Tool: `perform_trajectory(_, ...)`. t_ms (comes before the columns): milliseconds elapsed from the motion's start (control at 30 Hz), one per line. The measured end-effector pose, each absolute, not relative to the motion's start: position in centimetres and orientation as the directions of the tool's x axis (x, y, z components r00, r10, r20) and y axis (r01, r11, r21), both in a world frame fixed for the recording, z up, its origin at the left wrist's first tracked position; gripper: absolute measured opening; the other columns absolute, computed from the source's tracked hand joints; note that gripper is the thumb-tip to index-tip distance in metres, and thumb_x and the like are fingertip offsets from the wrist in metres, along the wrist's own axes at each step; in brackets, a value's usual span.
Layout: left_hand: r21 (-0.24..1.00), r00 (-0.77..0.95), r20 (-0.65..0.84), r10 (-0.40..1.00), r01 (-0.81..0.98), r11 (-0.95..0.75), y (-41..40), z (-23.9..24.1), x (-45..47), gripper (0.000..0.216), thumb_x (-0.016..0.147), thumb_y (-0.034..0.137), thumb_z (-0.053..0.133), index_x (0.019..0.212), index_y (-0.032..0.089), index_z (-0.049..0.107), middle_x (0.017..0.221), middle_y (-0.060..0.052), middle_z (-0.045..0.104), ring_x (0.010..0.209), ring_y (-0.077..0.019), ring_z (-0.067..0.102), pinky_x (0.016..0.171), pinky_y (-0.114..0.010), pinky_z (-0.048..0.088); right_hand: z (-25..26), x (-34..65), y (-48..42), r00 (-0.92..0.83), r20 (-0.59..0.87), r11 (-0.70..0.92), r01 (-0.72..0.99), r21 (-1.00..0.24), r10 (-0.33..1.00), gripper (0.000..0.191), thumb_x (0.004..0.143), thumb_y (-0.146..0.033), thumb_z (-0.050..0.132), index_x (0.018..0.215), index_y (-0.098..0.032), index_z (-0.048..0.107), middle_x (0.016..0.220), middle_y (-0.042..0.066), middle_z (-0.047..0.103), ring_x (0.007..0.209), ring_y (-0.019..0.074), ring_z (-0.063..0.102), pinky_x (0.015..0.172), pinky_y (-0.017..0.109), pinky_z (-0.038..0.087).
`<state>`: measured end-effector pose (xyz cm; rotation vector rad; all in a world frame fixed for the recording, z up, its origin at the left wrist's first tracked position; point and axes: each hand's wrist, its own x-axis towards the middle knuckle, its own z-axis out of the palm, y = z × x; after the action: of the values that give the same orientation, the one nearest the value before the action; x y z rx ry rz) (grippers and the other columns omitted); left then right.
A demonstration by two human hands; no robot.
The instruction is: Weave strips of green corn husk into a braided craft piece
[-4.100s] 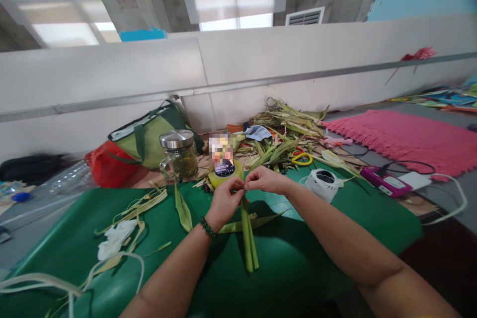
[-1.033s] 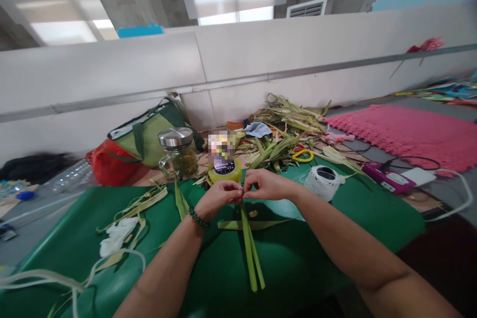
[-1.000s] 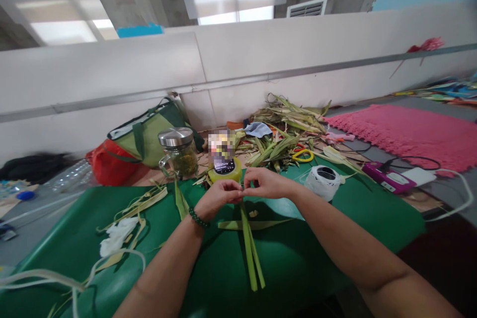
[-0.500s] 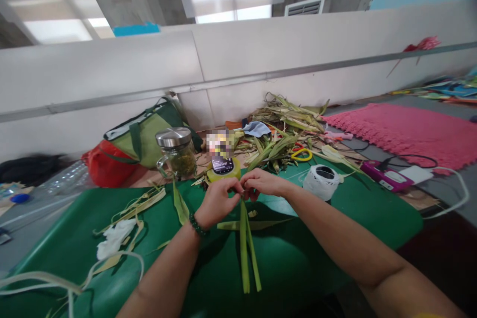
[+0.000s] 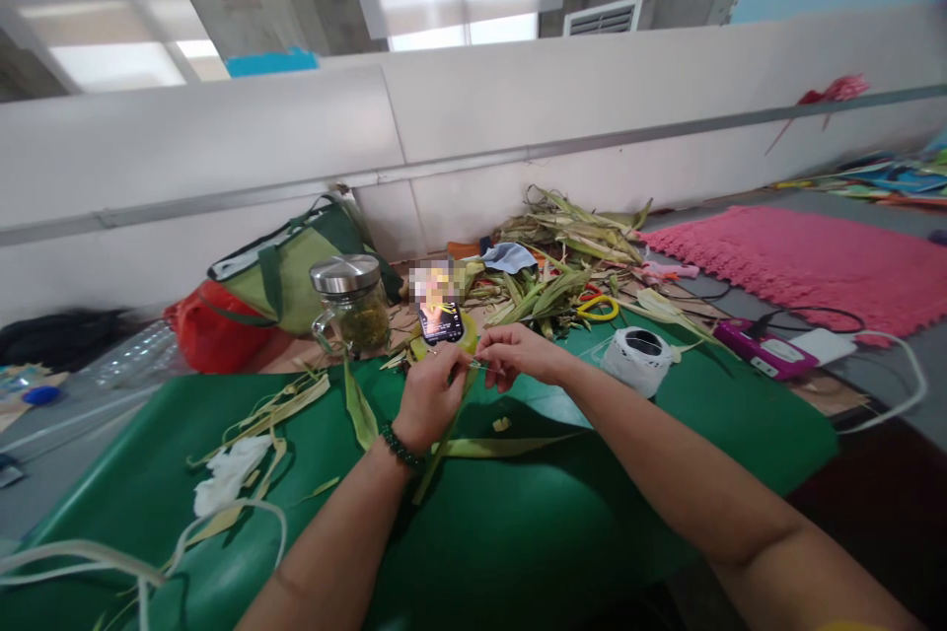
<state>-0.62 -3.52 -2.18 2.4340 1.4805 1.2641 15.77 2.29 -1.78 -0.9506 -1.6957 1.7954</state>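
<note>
My left hand, a dark beaded bracelet at its wrist, is closed on narrow green corn husk strips that slant down below it. Close beside it, my right hand is closed in a pinch on a thin white thread stretched between the two hands. The fingertips partly hide where thread and husk meet. A white spool stands right of my right hand. Beneath the hands a flat husk strip lies on the green mat, with a small pale scrap near it.
Behind the hands stand a phone and a lidded glass jar. Yellow-handled scissors lie by a husk pile. A purple power strip is at right; crumpled tissue and white cables are at left.
The husk strips have swung from hanging straight down to slanting toward the lower left, under my left hand. My hands have drawn slightly apart, with thread showing between them.
</note>
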Motion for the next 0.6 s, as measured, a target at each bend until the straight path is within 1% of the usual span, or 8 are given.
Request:
perform_trajectory(67, 0.429, 0.199, 0.625, 0.755, 0.721, -0.544, -3.5, -2.2, -0.6, 0.016, 0.078, 0.010, 0.047, 0.067, 0.019, 0.055, 0.066, 0.000, 0.058, 0.063, -0.0131, 0.055, 0.060, -0.023, 0.040, -1.7, 15.8, 2.2, -0.646, -0.135, -0.085, 0.107, -0.991, 0.751, 0.018, 0.074, -0.032, 0.063, 0.077, -0.016, 0.054, 0.054, -0.005, 0.064, 0.040, 0.0078, 0.058, 0.042, 0.017, 0.046)
perform_trajectory(200, 0.464, 0.175, 0.614, 0.770, 0.708, -0.532, -3.3, -2.3, -0.6, 0.016, 0.077, 0.010, 0.048, 0.067, 0.019, 0.056, 0.066, 0.000, 0.059, 0.063, -0.0132, 0.056, 0.061, -0.023, 0.041, -2.0, 15.9, 2.2, -0.660, -0.060, 0.005, 0.097, -0.995, 0.749, 0.031, 0.072, -0.044, 0.067, 0.077, -0.016, 0.055, 0.057, -0.004, 0.063, 0.044, 0.0085, 0.060, 0.042, 0.017, 0.047)
perform_trajectory(267, 0.473, 0.174, 0.615, 0.769, 0.700, -0.536, -3.3, -2.4, -0.6, 0.015, 0.077, 0.011, 0.048, 0.067, 0.019, 0.056, 0.067, 0.000, 0.060, 0.064, -0.0132, 0.056, 0.061, -0.023, 0.041, -2.1, 15.8, 2.2, -0.651, -0.042, 0.037, 0.108, -0.993, 0.758, 0.033, 0.073, -0.046, 0.065, 0.076, -0.016, 0.053, 0.057, -0.004, 0.063, 0.043, 0.0089, 0.060, 0.041, 0.017, 0.047)
perform_trajectory(333, 0.479, 0.171, 0.626, 0.761, 0.685, -0.549, -3.3, -2.4, -0.6, 0.015, 0.078, 0.011, 0.047, 0.068, 0.019, 0.055, 0.068, 0.000, 0.060, 0.065, -0.0129, 0.057, 0.062, -0.023, 0.042, -2.0, 15.7, 2.0, -0.634, -0.040, 0.052, 0.126, -0.991, 0.772, 0.028, 0.078, -0.043, 0.061, 0.080, -0.017, 0.051, 0.060, -0.005, 0.063, 0.042, 0.0088, 0.059, 0.039, 0.017, 0.046)
perform_trajectory(400, 0.482, 0.170, 0.644, 0.746, 0.668, -0.567, -3.3, -2.4, -0.5, 0.016, 0.079, 0.011, 0.046, 0.068, 0.019, 0.055, 0.069, 0.000, 0.061, 0.066, -0.0127, 0.057, 0.063, -0.022, 0.043, -1.8, 15.8, 1.7, -0.622, -0.051, 0.053, 0.147, -0.988, 0.781, 0.021, 0.083, -0.036, 0.055, 0.094, -0.019, 0.050, 0.061, -0.006, 0.062, 0.041, 0.0090, 0.059, 0.038, 0.017, 0.046)
perform_trajectory(500, 0.473, 0.182, 0.653, 0.735, 0.660, -0.583, -3.4, -2.4, -0.5, 0.017, 0.080, 0.011, 0.046, 0.068, 0.019, 0.054, 0.070, -0.001, 0.062, 0.067, -0.0129, 0.058, 0.064, -0.022, 0.043, -1.3, 15.9, 1.2, -0.639, -0.060, 0.074, 0.181, -0.981, 0.767, 0.031, 0.087, -0.028, 0.048, 0.117, -0.022, 0.044, 0.057, -0.007, 0.059, 0.038, 0.0098, 0.057, 0.037, 0.018, 0.046)
perform_trajectory(533, 0.472, 0.185, 0.649, 0.738, 0.663, -0.581, -3.4, -2.3, -0.5, 0.017, 0.080, 0.012, 0.046, 0.067, 0.019, 0.054, 0.070, -0.001, 0.062, 0.067, -0.0131, 0.058, 0.064, -0.023, 0.043, -1.2, 15.9, 1.1, -0.652, -0.049, 0.098, 0.187, -0.978, 0.757, 0.031, 0.088, -0.028, 0.047, 0.118, -0.022, 0.044, 0.058, -0.006, 0.059, 0.039, 0.0096, 0.057, 0.037, 0.018, 0.046)
perform_trajectory(600, 0.476, 0.193, 0.636, 0.747, 0.664, -0.577, -3.5, -2.3, -0.4, 0.018, 0.080, 0.012, 0.045, 0.067, 0.019, 0.055, 0.070, -0.001, 0.062, 0.067, -0.0133, 0.058, 0.064, -0.023, 0.043, -1.1, 15.9, 1.1, -0.667, -0.006, 0.152, 0.179, -0.972, 0.745, 0.023, 0.088, -0.030, 0.047, 0.109, -0.021, 0.051, 0.063, -0.005, 0.058, 0.039, 0.0083, 0.056, 0.036, 0.018, 0.044)
